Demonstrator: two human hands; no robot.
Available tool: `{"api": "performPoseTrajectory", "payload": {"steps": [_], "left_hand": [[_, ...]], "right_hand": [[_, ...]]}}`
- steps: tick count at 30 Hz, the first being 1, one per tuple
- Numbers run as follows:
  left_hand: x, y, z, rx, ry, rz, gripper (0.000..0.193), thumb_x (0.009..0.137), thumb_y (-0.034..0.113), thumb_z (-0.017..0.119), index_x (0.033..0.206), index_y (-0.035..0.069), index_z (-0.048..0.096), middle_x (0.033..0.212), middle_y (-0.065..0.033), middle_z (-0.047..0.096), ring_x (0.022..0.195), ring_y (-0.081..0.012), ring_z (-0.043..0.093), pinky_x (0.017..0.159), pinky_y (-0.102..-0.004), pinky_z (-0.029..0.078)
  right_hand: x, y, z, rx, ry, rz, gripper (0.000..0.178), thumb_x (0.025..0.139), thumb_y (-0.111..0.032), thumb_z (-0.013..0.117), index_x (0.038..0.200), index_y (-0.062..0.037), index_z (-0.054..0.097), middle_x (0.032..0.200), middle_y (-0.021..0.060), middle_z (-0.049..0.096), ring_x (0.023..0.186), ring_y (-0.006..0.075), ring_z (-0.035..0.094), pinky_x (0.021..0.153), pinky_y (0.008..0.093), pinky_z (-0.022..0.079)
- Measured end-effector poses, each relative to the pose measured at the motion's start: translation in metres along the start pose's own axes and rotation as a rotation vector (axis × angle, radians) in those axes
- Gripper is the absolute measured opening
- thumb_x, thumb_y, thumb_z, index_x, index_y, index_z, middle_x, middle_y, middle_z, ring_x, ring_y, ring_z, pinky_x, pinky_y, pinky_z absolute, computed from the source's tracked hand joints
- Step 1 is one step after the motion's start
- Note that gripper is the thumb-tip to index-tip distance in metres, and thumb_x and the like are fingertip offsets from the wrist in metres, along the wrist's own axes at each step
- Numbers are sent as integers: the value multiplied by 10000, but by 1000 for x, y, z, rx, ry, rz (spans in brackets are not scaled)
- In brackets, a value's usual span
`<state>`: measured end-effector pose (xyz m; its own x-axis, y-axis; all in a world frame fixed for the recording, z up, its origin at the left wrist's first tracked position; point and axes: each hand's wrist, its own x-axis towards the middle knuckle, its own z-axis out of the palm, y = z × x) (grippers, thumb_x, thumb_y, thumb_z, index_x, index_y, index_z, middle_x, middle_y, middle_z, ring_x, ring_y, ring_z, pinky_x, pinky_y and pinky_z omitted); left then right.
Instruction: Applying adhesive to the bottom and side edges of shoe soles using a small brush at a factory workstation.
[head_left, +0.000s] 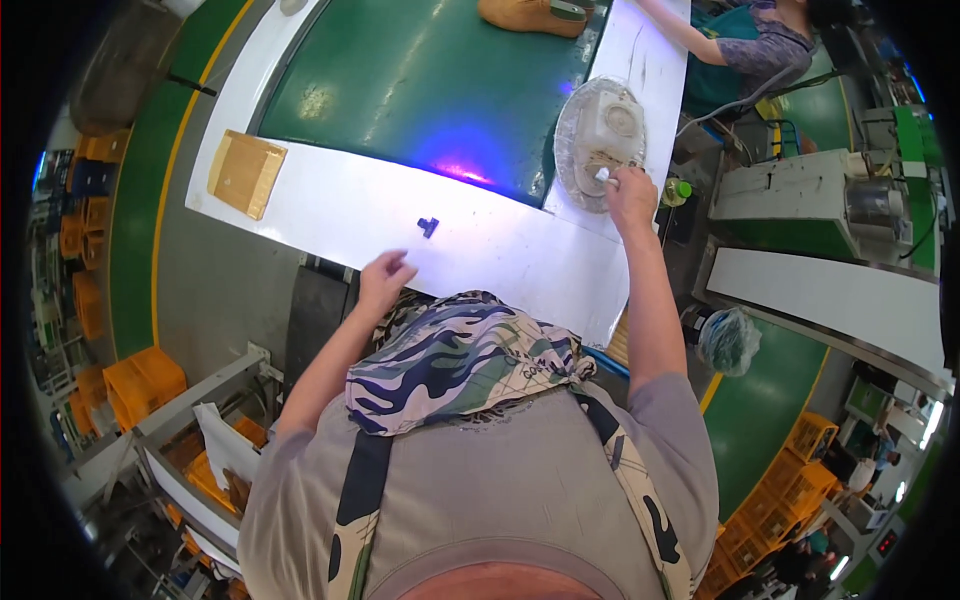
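Note:
My right hand (632,200) reaches to the right side of the white worktop, its fingers closed on a small white piece (603,174) whose kind I cannot make out. Below that piece lies an oval tray (572,135) wrapped in silvery film. A whitish, blocky container (612,122) with a round top stands on the tray. My left hand (386,282) hovers by the worktop's near edge, fingers loosely bent and apart, holding nothing. Beyond it, a small dark blue clip-like thing (428,227) rests on the white surface.
A green conveyor belt (390,90) carries a tan shoe (535,15) at its far end. Brown cardboard (246,174) lies on the worktop's left. A green-capped bottle (677,191) stands right of my right hand. Another person (750,55) works at the far right.

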<state>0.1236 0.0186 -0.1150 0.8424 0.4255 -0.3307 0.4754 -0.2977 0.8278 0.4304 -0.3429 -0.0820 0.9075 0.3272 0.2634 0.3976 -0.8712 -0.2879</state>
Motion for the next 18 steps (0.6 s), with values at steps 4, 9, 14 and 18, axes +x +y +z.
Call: {"api": "performPoseTrajectory", "payload": {"steps": [4,9,14,18], "left_hand": [[96,93,32,84,-69,345,485,759,196,798,1169,0,631,930,-113,680,802,-177,637,745,-306,530],[174,241,102,346,-231,708,697,664,246,838,1269,25,573,1157,-167,624,1058,-252,617,906,-347,507],[218,321,194,719,-361,860,895,617,319,839,1373,34,453,1356,-201,497,1256,-330,484,1050,-411,412],[236,339,244,1033,-400,931,1057,564,357,853,1448,69,350,1428,-218,421,1333,-366,399,1104,-434,358]], "right_hand": [[-6,3,-2,204,2,285,164,732,-185,724,849,-72,711,873,106,678,824,301,648,745,421,501],[-36,27,10,759,-2,732,174,754,-143,725,847,0,694,893,79,697,780,132,612,717,301,486],[-74,39,22,835,-31,503,206,728,-176,719,839,-7,683,1118,186,676,985,277,662,855,343,503],[-80,26,23,754,-90,373,187,712,-146,690,841,-11,677,1233,215,622,1095,373,616,949,385,485]]}}
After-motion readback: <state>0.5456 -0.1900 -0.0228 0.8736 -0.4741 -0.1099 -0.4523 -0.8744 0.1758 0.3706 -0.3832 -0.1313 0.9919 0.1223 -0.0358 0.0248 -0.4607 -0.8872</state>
